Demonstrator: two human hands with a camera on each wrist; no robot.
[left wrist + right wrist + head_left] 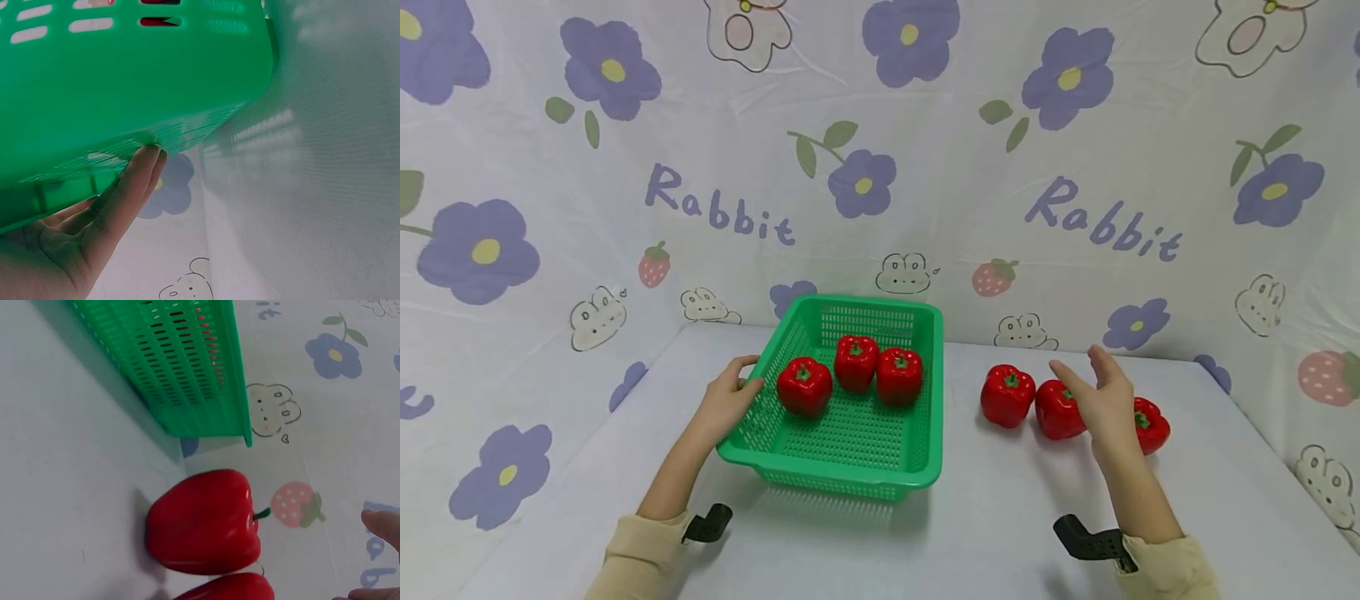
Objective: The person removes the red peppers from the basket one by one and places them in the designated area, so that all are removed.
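Note:
A green slotted basket [857,482] stands left of centre on the table with three red peppers [805,386] inside. My left hand [743,382] holds its left rim, thumb on top and fingers [134,181] under the basket's side wall [125,81]. Three more red peppers lie in a row to the right: left [1007,396], middle [1057,411], right [1153,425]. Above the middle and right ones hovers my right hand [1097,390], fingers spread, holding nothing. The right wrist view has the left pepper [203,522], a second pepper's edge [225,589], one fingertip [382,524] and the basket's wall [181,369].
A white table [1000,533] carries everything, with bare surface in front of the basket and the peppers. A flower-and-rabbit printed cloth [925,183] forms walls at the back and both sides. Black wrist mounts [1090,542] sit by both sleeves.

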